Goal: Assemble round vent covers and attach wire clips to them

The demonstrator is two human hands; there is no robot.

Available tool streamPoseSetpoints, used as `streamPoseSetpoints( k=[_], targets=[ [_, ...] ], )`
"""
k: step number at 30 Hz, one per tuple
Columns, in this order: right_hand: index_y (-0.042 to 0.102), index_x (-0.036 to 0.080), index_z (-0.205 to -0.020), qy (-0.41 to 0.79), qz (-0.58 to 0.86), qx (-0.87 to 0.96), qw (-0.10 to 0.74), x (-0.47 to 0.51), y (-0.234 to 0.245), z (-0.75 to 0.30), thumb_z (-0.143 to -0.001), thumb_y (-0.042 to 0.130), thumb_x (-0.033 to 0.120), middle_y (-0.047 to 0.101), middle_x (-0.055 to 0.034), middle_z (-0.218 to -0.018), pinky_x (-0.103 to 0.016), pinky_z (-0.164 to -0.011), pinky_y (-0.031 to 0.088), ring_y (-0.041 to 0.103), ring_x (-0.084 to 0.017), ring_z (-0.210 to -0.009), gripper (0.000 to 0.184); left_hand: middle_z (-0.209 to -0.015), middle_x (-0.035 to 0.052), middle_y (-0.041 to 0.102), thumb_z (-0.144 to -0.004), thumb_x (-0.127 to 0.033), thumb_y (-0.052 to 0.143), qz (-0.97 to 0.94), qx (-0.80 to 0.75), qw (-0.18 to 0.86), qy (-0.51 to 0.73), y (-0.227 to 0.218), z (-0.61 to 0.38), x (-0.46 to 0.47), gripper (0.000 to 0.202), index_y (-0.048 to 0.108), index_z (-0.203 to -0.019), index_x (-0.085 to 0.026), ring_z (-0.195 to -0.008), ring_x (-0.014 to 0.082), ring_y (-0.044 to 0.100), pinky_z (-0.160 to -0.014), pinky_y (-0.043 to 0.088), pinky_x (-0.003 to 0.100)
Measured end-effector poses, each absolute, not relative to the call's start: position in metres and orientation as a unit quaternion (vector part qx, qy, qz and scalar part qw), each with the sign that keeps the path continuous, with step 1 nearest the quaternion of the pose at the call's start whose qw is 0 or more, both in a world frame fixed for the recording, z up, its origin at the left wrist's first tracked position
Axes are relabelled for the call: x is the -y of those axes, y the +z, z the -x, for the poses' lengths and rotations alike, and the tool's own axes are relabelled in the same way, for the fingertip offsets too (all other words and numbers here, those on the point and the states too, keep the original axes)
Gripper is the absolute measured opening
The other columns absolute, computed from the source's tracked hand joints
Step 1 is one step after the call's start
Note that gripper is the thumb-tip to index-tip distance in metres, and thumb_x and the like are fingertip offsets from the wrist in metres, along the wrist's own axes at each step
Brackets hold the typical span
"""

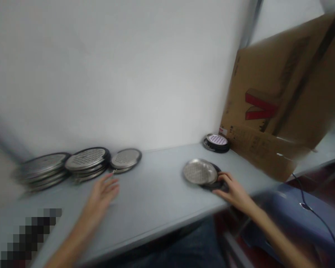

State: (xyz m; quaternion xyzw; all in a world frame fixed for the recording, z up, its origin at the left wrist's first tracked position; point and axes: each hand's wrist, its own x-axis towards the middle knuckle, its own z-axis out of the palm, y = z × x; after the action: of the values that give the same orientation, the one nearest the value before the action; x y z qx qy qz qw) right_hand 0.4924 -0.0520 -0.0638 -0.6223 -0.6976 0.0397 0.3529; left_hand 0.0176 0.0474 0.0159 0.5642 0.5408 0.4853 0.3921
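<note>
The right grip point(234, 191) is curled around the edge of a small pile of round steel strainer plates point(199, 172), right of the middle of the frame. It looks closed on them. This pile seems to be two plates, a shiny one lying on a black-rimmed one, but the lower one is partly hidden.

The left grip point(102, 195) is open, with its fingers spread apart. It touches no plate, but it is near the plate piles at the left of the frame.

There are five piles in all on the gray surface point(153, 186). Three sit in a row at the left, and the exact number of plates in them is hard to count. One more small pile point(216, 143) sits by the wall, next to a leaning cardboard box point(270, 93) with a red mark. A blue chair point(293, 208) is at the lower right, with a black cable point(318, 219) lying across it.
</note>
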Motion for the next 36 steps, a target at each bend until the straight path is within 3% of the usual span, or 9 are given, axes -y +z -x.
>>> streamPoseSetpoints(
  k=[7, 14, 18, 23, 28, 36],
  targets=[
    [0.058, 0.024, -0.111, 0.185, 0.505, 0.786, 0.304, 0.047, -0.033, -0.388, -0.090, 0.072, 0.039, 0.052, -0.0109, -0.140, -0.039, -0.107, 0.046, 0.056, -0.026, -0.126, 0.029, -0.131, 0.0207, 0.062, -0.081, -0.058, 0.063, -0.613, -0.489, 0.515, 0.345, -0.024, -0.062, -0.040, 0.079, 0.040, -0.143, -0.016, -0.080, 0.0245, 0.071, -0.070, 0.057, 0.040],
    [0.059, 0.022, -0.109, 0.214, 0.464, 0.809, 0.289, 0.042, -0.024, -0.360, -0.088, 0.074, 0.037, 0.053, -0.0112, -0.139, -0.041, -0.109, 0.044, 0.054, -0.027, -0.129, 0.030, -0.091, 0.0088, 0.074, -0.085, -0.054, 0.060, -0.625, -0.511, 0.480, 0.344, -0.025, -0.065, -0.047, 0.061, 0.053, -0.131, -0.015, -0.095, 0.0291, 0.070, -0.079, 0.054, 0.038],
    [0.059, 0.022, -0.109, 0.218, 0.462, 0.810, 0.290, 0.041, -0.024, -0.361, -0.088, 0.075, 0.038, 0.053, -0.0109, -0.140, -0.040, -0.110, 0.044, 0.053, -0.027, -0.129, 0.031, -0.095, 0.0108, 0.075, -0.087, -0.056, 0.057, -0.622, -0.520, 0.473, 0.345, -0.023, -0.067, -0.046, 0.058, 0.055, -0.129, -0.015, -0.097, 0.0302, 0.070, -0.081, 0.054, 0.039],
    [0.060, 0.022, -0.109, 0.210, 0.457, 0.815, 0.288, 0.039, -0.029, -0.361, -0.088, 0.074, 0.041, 0.054, -0.0114, -0.140, -0.041, -0.110, 0.044, 0.054, -0.028, -0.130, 0.032, -0.111, 0.0137, 0.072, -0.079, -0.052, 0.068, -0.648, -0.507, 0.447, 0.352, -0.029, -0.072, -0.051, 0.062, 0.056, -0.128, -0.016, -0.105, 0.0307, 0.068, -0.088, 0.053, 0.041],
    [0.060, 0.022, -0.114, 0.196, 0.465, 0.818, 0.276, 0.040, -0.031, -0.369, -0.091, 0.071, 0.045, 0.054, -0.0124, -0.141, -0.043, -0.112, 0.042, 0.053, -0.028, -0.131, 0.034, -0.112, 0.0131, 0.071, -0.077, -0.049, 0.069, -0.638, -0.522, 0.437, 0.360, -0.025, -0.057, -0.061, 0.060, 0.060, -0.126, -0.015, -0.105, 0.0310, 0.068, -0.093, 0.052, 0.043],
    [0.059, 0.023, -0.110, 0.185, 0.488, 0.808, 0.275, 0.041, -0.029, -0.391, -0.089, 0.072, 0.047, 0.055, -0.0124, -0.140, -0.043, -0.108, 0.045, 0.055, -0.029, -0.128, 0.035, -0.098, 0.0095, 0.075, -0.075, -0.059, 0.068, -0.633, -0.563, 0.381, 0.370, -0.028, 0.001, -0.066, 0.063, 0.062, -0.120, -0.015, -0.097, 0.0303, 0.070, -0.086, 0.054, 0.041]
  ],
)
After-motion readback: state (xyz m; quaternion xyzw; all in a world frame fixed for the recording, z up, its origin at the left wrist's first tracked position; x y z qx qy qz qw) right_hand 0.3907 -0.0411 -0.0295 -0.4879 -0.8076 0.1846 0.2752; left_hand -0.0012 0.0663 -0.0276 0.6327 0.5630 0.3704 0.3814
